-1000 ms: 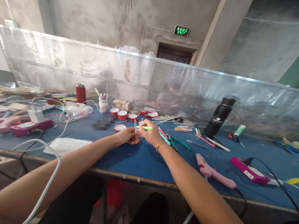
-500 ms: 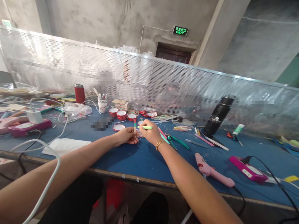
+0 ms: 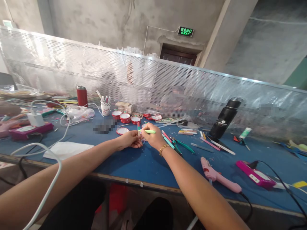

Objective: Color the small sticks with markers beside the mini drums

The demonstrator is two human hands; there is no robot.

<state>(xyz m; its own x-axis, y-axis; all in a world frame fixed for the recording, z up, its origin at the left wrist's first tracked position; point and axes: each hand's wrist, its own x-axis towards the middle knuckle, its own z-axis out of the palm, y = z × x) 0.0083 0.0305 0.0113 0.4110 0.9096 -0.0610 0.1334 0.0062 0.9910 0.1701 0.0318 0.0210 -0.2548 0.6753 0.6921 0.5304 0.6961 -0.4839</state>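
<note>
My left hand (image 3: pixel 130 140) pinches a small flat stick (image 3: pixel 138 126) upright, its top end coloured red with green below. My right hand (image 3: pixel 153 135) grips a light green marker (image 3: pixel 150 131), whose tip points left at the green part of the stick. Whether the tip touches the stick is too small to tell. Just behind my left hand lies a white round dish with a red rim (image 3: pixel 122 131). More red-and-white dishes (image 3: pixel 125 117) stand behind it, some stacked. Beside my right wrist lie pink and teal markers (image 3: pixel 168 141) and green-handled pliers (image 3: pixel 183 146).
A pink glue gun (image 3: pixel 219 175) and a purple power box (image 3: pixel 255 174) lie to the right, a black bottle (image 3: pixel 225 118) behind them. Leftward are a white cloth (image 3: pixel 68 150), cables, a cup of pens (image 3: pixel 105 108) and a red can (image 3: pixel 82 96). A perforated screen (image 3: pixel 79 70) backs the table.
The marker has shifted slightly down and left against the stick with my right hand. My left hand stays in place. A blurred shape, perhaps another person's hand, appears at the far left edge.
</note>
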